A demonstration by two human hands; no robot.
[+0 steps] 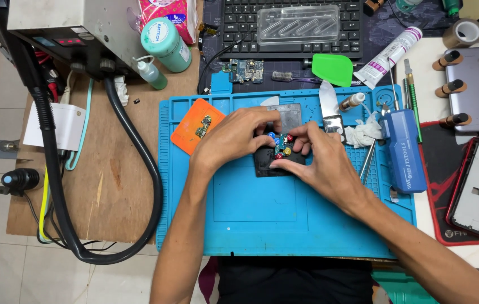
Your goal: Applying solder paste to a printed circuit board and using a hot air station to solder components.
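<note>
On the blue mat (262, 219): black holder (270, 164), mid-back.
Left hand (234, 138): fingers curled on holder's coloured knobs (282, 147).
Right hand (321, 163): fingers pinching holder's edge.
Open room: bare mat near front edge.

Black holder block (267, 164), coloured knobs, flat on blue mat (284, 217)

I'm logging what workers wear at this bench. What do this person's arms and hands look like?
Both forearms are bare to the frame edge: no sleeves show. The left hand and right hand wear no gloves, and no rings, watch or wrist strap can be seen.
</note>
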